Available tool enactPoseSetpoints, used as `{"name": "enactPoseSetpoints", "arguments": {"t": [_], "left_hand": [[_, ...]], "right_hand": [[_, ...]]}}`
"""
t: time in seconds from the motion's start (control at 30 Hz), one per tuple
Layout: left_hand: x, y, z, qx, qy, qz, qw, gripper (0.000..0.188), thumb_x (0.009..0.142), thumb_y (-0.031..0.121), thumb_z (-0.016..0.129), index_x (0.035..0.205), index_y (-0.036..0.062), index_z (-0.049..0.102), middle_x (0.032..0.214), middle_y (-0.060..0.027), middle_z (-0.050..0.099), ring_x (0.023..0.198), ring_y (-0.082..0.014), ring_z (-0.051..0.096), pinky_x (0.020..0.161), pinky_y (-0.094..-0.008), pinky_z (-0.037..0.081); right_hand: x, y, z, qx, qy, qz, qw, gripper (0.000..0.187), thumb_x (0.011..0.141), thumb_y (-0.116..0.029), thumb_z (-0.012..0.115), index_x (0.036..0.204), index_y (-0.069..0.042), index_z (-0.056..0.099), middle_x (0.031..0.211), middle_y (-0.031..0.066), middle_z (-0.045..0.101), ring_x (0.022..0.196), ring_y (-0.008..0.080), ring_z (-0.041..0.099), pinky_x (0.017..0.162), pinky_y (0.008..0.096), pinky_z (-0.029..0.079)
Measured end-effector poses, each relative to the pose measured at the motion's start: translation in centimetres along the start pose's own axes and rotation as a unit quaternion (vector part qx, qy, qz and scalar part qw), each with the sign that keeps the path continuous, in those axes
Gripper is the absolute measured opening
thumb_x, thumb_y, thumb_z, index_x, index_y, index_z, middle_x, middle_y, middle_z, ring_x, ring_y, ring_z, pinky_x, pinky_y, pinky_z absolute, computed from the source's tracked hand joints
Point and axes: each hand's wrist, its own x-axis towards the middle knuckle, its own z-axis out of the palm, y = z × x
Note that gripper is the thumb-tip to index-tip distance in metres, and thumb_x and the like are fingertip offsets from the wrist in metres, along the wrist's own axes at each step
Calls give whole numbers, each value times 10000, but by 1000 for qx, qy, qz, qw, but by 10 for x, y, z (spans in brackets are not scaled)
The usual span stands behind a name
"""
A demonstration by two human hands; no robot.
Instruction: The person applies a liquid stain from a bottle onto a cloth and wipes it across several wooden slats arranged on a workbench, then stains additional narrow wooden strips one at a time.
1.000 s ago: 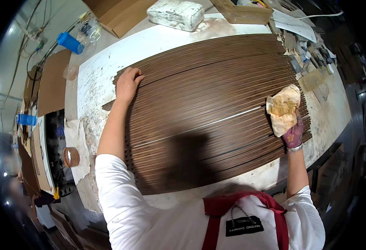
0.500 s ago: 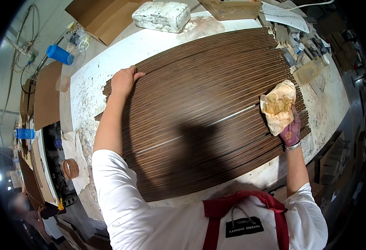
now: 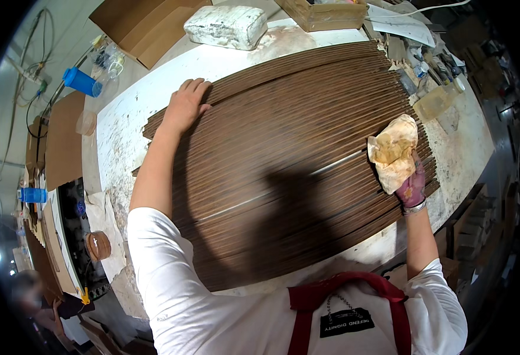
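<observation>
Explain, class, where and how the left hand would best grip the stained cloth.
Probably pinch the stained cloth by its far end, the left hand coming from the left: the gloved right hand is at the near end, while the far end is uncovered and its crumpled folds should offer a hold.

**Brown slats and stained cloth on worktable**

Slats (image 3: 283,118): dark brown, long, narrow, many; laid flat side by side as one broad sheet across the white, speckled worktable (image 3: 124,118). Lie roughly left to right; edges look bowed in this fisheye view. Ends uneven, a few jutting out at left. Mostly close-set; one pale line, partly shadowed, shows between slats below the middle. Soft sheen near centre.

Cloth (image 3: 394,152): cream, yellow-brown stains, crumpled. Bunched in gloved right hand (image 3: 412,186), over slats near their right ends.
</observation>
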Motion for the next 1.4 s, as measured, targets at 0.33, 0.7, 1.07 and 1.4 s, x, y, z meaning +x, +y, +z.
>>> {"name": "enactPoseSetpoints", "arguments": {"t": [0.33,0.7,1.07,1.4], "left_hand": [[16,2,-9,-98,-171,-118,973,562,836,283,705,1308,116,450,1117,-188,641,1037,-376,603,873,-459,491],[31,8,0,-97,-161,-84,978,724,794,221,747,1412,130,382,1193,-196,593,1088,-378,569,917,-435,480],[76,26,39,-98,-135,-82,983,799,755,327,768,1420,105,385,1260,-171,535,1116,-353,560,949,-433,477],[86,39,42,-143,-108,-43,983,675,814,307,715,1393,83,449,1300,-181,554,1144,-358,557,961,-419,469]], "right_hand": [[-1,3,2,-4,2,1,1000,528,954,-286,536,1403,-32,420,1428,160,466,1310,336,444,1117,489,330],[-1,4,9,6,-13,1,1000,541,941,-264,560,1394,-8,412,1408,184,476,1295,353,458,1109,509,340],[0,5,15,-13,-36,3,999,577,927,-260,589,1406,-4,397,1412,187,469,1303,356,448,1119,500,335],[-2,5,12,1,-17,6,1000,595,923,-265,594,1410,5,383,1412,193,468,1303,351,450,1120,495,334]]}}
